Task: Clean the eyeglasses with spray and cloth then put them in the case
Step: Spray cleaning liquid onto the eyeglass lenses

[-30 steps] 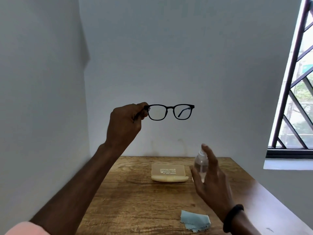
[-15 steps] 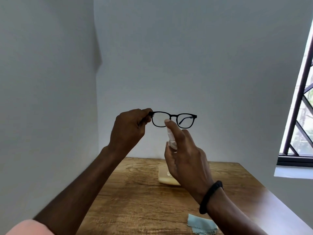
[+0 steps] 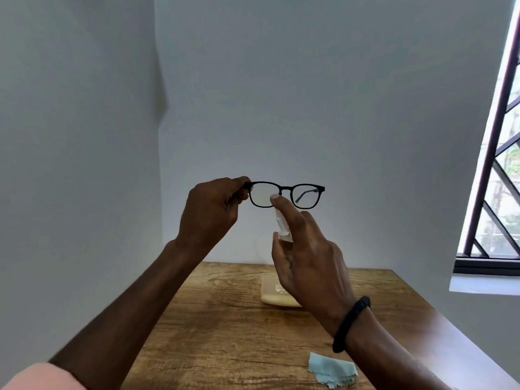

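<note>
Head view: left hand (image 3: 211, 212) pinches the eyeglasses (image 3: 285, 189), right hand (image 3: 312, 266) grips the spray bottle (image 3: 281, 220) close beneath them — spraying stage, seemingly; cloth (image 3: 332, 371) and case (image 3: 270, 291) lie unused.

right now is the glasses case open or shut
Shut: the cream case lies flat on the table with its lid down, though the right hand hides part of it.
</note>
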{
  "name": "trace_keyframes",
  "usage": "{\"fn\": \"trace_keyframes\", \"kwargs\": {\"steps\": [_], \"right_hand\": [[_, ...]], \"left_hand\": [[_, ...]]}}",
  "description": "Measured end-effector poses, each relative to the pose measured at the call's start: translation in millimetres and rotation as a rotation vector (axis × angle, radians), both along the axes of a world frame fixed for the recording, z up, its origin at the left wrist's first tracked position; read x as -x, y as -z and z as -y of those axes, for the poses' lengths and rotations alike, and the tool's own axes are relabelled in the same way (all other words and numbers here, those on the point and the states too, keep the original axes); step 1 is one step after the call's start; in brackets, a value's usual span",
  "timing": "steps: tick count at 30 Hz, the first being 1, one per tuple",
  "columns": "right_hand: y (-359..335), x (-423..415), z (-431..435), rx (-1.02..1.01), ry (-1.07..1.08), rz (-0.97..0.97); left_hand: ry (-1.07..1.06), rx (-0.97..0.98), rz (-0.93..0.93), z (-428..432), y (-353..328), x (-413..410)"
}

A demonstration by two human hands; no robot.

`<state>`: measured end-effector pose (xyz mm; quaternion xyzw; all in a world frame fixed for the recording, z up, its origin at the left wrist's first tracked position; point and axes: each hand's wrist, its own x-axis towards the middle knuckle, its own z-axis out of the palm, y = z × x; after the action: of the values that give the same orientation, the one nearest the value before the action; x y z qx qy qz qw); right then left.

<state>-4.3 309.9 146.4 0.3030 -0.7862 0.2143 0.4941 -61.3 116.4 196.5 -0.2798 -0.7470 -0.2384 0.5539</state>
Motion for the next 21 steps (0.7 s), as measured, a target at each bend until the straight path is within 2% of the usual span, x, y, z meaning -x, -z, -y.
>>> {"fn": "trace_keyframes", "kwargs": {"steps": [5,12,21], "right_hand": [[4.0,-4.5,-3.5,-0.017,-0.009,0.012],[12.7,-13.8,-32.7,0.108,0.073,-0.048],[10.5,-8.6,-61.9,0.107,0.140,0.019]], "left_hand": [[0.002,0.007,0.000,-0.9,0.2,-4.8],[0.016,-0.018,0.011,0.3,3.1,-4.4],[0.059,-0.030,0.021,-10.3,3.8,2.4]]}}
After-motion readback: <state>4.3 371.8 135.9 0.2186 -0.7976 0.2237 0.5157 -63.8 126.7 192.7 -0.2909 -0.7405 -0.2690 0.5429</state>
